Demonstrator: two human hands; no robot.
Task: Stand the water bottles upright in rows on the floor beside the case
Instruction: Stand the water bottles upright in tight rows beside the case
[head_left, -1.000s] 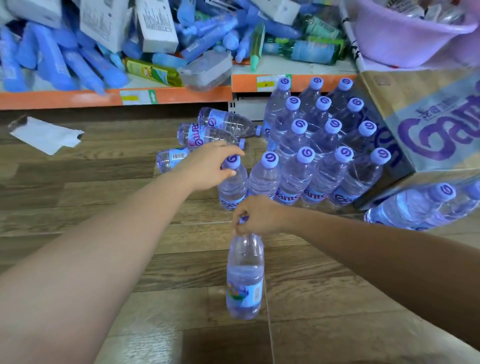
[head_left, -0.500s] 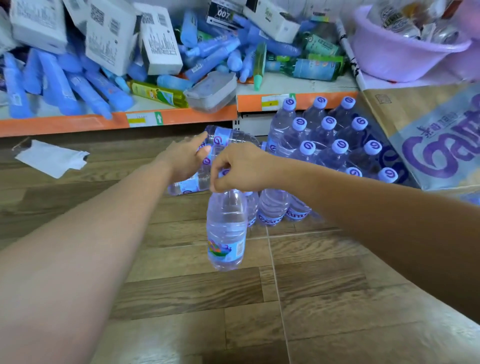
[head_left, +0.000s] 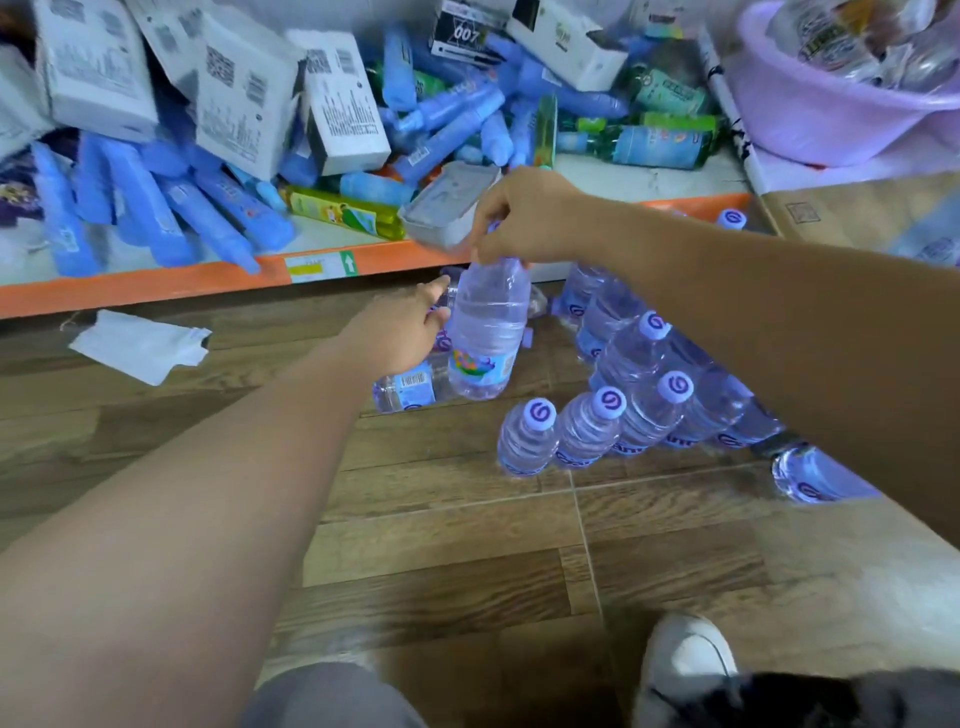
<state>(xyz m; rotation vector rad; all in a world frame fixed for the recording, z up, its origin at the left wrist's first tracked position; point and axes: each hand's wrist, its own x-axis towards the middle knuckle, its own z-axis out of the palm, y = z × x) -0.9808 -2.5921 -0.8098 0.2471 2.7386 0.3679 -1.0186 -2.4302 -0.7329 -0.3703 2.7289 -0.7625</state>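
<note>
My right hand (head_left: 524, 218) is shut on the cap end of a clear water bottle (head_left: 488, 332), which hangs upright in the air in front of the shelf. My left hand (head_left: 397, 335) stretches out just left of it, fingers apart, over bottles lying on the floor (head_left: 408, 389); its fingertips are partly hidden behind the hanging bottle. Upright bottles with lilac caps (head_left: 592, 423) stand in rows to the right, partly covered by my right forearm. The cardboard case (head_left: 852, 210) lies at the far right. One more bottle (head_left: 810, 475) lies below my right arm.
A low shelf with an orange edge (head_left: 156, 288) holds blue tubes, white boxes and a grey tray (head_left: 447, 208). A lilac basin (head_left: 831, 114) sits at the top right. White paper (head_left: 140, 345) lies on the wood floor. My shoe (head_left: 685, 660) is at the bottom.
My right hand has lifted the bottle from the near floor and carried it forward toward the shelf. My left hand has left the upright bottle's cap and reached to the lying bottles.
</note>
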